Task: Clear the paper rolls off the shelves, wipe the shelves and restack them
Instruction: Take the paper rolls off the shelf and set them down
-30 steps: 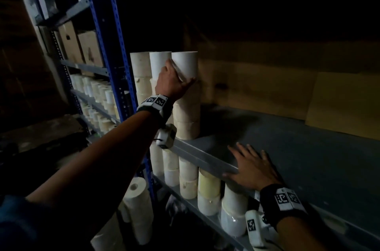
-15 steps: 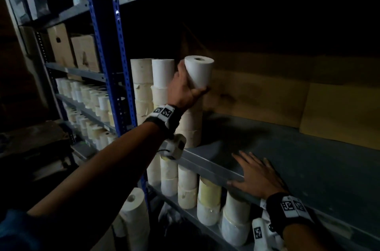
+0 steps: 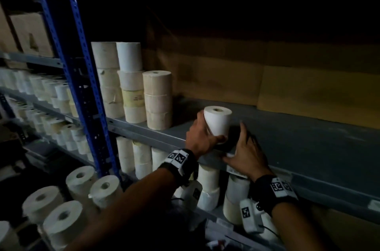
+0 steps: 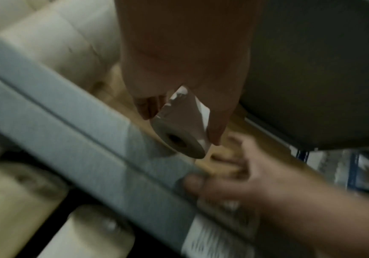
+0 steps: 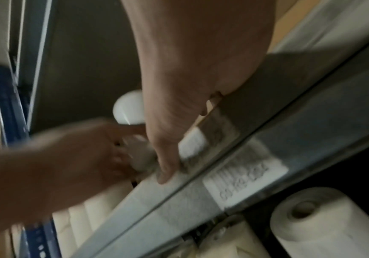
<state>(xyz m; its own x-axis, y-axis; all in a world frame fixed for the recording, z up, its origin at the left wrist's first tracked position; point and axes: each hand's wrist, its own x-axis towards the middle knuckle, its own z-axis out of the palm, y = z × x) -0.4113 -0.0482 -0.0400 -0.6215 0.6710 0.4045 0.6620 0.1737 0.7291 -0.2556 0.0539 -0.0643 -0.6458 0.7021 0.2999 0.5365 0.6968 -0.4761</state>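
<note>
Head view showed the left hand (image 3: pixel 202 137), gripping a white paper roll (image 3: pixel 218 120), lowered from the stack (image 3: pixel 157 99) toward the shelf (image 3: pixel 308 148) edge; right hand (image 3: pixel 244 153) rested flat, open; clearing continued.

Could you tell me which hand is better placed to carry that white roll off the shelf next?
Left. The left hand already grips the white roll by its side, with the fingers wrapped around it. The right hand holds nothing and rests flat at the grey shelf's front edge beside the roll.

Brown cardboard boxes (image 3: pixel 30 35) sit on the neighbouring rack at upper left. Cardboard sheets (image 3: pixel 308 88) line the back wall. 1 barcode label (image 5: pixel 245 179) faces outward.
</note>
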